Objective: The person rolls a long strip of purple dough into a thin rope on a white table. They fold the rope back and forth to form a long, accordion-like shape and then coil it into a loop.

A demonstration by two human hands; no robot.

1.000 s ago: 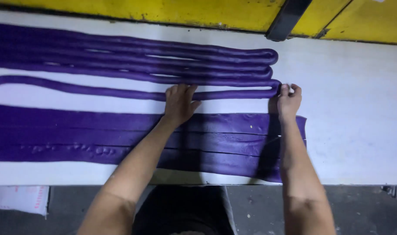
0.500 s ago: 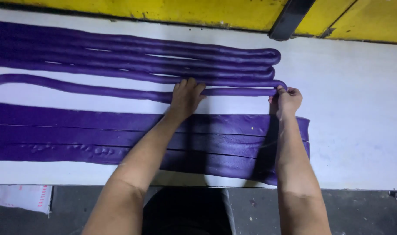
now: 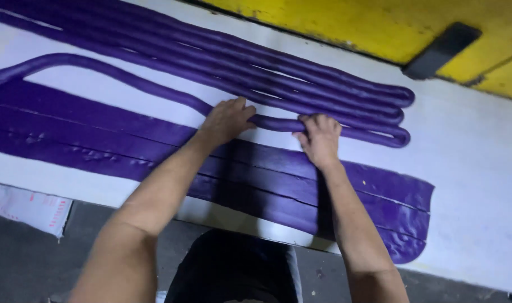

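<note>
On purple roll (image 3: 275, 123), left hand (image 3: 227, 120), right hand (image 3: 320, 137)

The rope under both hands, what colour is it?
Purple. The rope is plain deep purple, like the flat strips beside it; the head view shows it.

The purple rolled strands (image 3: 301, 76) and the flat purple strips (image 3: 99, 140) run off the left edge, their far ends unseen. The right hand (image 3: 320, 137) covers part of one strand, and both forearms hide stretches of the strips.
</note>
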